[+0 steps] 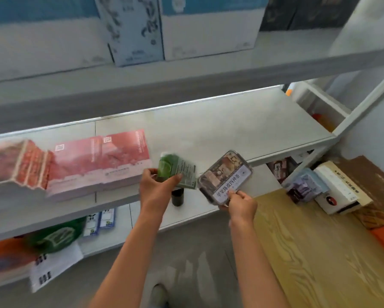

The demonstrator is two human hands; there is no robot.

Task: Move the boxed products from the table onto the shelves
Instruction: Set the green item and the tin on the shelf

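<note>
A: Left hand (159, 184) wrapped around a green and grey printed box (179, 171), thumb on the near face, fingers curled behind. Held above the front edge of the pale grey middle shelf (220, 130), just beside the right end of the pink flat boxes (100, 161) lying along the shelf's left half.

B: And the right hand (240, 204)?

A: Pinching the near short edge of a clear-lidded plastic tray with a white label strip (225, 177), tilted, far end over the shelf's front edge. Tray and green box almost touching, corner to corner.

B: Small dark cylinder (177, 197) under the left hand, on the shelf or hanging off the box?

A: Can't tell, too blurry. Sits right at the shelf's front edge, below the green box.

B: Anything else around?

A: Big white and blue cartons (129, 30) on the top shelf. White boxes (340, 187) and a purple packet (302, 185) on the wooden table (308, 252) at right, near its far edge. Green round pack (55, 236) and small blue-white packets (100, 221) on the lower shelf, left side.
</note>
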